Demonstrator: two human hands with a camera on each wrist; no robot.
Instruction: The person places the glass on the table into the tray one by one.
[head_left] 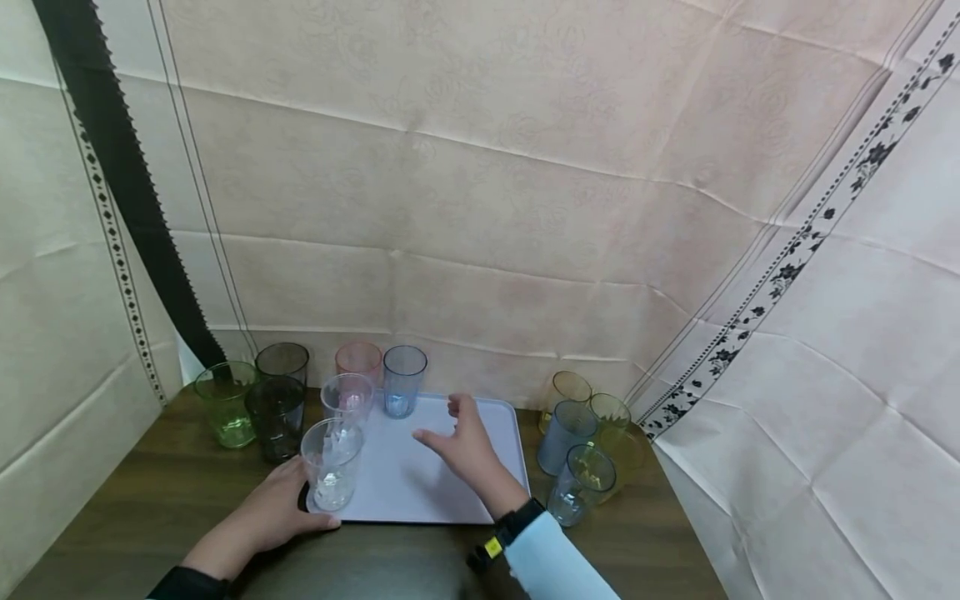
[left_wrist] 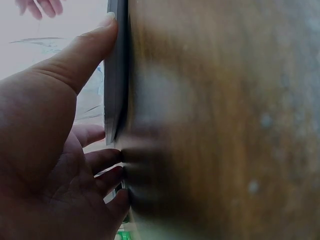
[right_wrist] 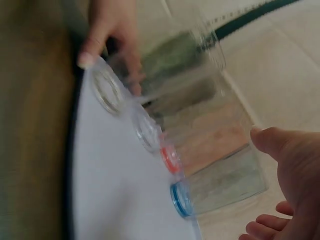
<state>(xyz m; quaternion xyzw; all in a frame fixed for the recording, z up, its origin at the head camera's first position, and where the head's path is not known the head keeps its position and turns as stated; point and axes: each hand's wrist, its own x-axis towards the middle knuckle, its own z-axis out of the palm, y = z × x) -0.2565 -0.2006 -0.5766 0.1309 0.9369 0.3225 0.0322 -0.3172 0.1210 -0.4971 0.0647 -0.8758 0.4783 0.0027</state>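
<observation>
One tray (head_left: 442, 492) lies on the desk (head_left: 390, 562). At its near left corner the left hand (head_left: 277, 508) lies low, thumb and fingers clamped on the tray, which looks light and stiff, best held at the rim. Just inside stands a clear glass (head_left: 330, 475), probably slippery and breakable, best taken round its wall. Farther, the right hand (head_left: 467, 446), extended from the near right, hangs over the tray, thumb and fingers apart, empty. Beyond stand a second clear glass (head_left: 343, 395), a pink glass (head_left: 358, 359) and, to their right, a blue glass (head_left: 405, 383).
</observation>
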